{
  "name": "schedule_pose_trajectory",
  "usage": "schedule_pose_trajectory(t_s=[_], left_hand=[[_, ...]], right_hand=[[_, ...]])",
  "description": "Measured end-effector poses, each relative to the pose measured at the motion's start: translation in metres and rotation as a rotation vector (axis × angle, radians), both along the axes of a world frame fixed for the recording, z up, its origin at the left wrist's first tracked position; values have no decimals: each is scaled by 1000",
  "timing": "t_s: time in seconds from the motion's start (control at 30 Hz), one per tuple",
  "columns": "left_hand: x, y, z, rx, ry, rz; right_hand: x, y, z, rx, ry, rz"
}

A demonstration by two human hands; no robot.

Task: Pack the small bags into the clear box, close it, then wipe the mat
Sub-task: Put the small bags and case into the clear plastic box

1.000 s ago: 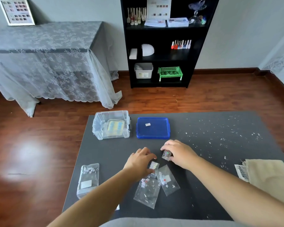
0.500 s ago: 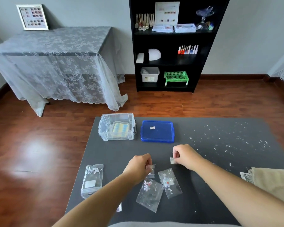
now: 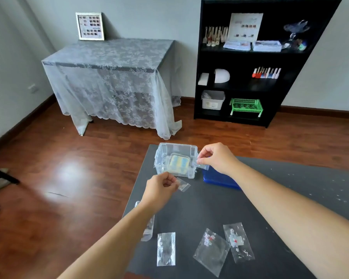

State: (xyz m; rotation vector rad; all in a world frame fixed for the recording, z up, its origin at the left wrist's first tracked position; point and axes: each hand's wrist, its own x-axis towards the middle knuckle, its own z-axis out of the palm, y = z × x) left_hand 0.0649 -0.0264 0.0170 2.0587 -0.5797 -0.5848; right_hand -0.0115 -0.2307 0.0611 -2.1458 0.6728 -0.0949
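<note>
A dark grey mat [image 3: 210, 208] covers the surface, with white specks scattered over its right part. At its far left end stands the clear box [image 3: 176, 161], open at the top, with a pale yellow and blue block inside it. Just to the right of the box lies the blue lid [image 3: 220, 179], flat on the mat and partly hidden by the right forearm.

The right hand [image 3: 217, 158] is up at the box's right rim, its fingertips pinched on a small clear bag [image 3: 203, 165] that hangs against the outside of that rim, not yet inside. The left hand [image 3: 162, 187] is lower, in front of the box and above the mat, its thumb and fingers closed on the corner of a second small bag [image 3: 183, 184], which sticks out to the right of the hand.

Nearer the camera, 3 more bags lie flat on the mat: one [image 3: 166, 249] close to the left forearm, a larger tilted one [image 3: 211, 252] holding small white beads, and just beside it, overlapping its right edge, a narrower one [image 3: 238, 242] with beads and a red spot. A further clear bag [image 3: 148, 231] lies at the mat's left edge, mostly hidden under the left forearm.
</note>
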Motion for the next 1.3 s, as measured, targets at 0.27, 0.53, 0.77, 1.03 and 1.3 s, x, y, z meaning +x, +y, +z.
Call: schedule_pose_trajectory(t_s=[0.27, 0.53, 0.77, 1.03, 1.3], left_hand=[[31, 21, 12, -19, -89, 100], [58, -1, 19, -51, -137, 118], [80, -52, 24, 61, -212, 48], [50, -33, 16, 69, -344, 28], [-41, -15, -14, 206, -335, -298]], right_hand=[[72, 26, -14, -93, 38, 44], [55, 14, -34, -131, -41, -41], [24, 11, -34, -122, -125, -76], [-24, 5, -31, -93, -126, -103], [-99, 6, -47, -61, -34, 0]])
